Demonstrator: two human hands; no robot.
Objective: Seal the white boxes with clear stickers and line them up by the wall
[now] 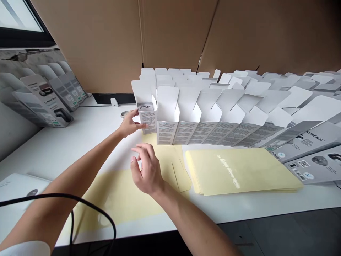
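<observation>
My left hand is closed round a small printed carton at the left end of the rows. The carton stands upright with its white flap up, and a card or leaflet marked SilverCrest shows inside its top. Closer to me, my right hand hovers over pale yellow sheets. Its fingers are loosely curled and apart, with nothing visible between them. Just right of the held carton stands a row of similar cartons, flaps up.
A stack of yellow sheets lies at the right. More cartons stand at the far left. A grey roll sits behind my left hand. A black cable crosses the lower left, near a white device. Cardboard panels rise behind.
</observation>
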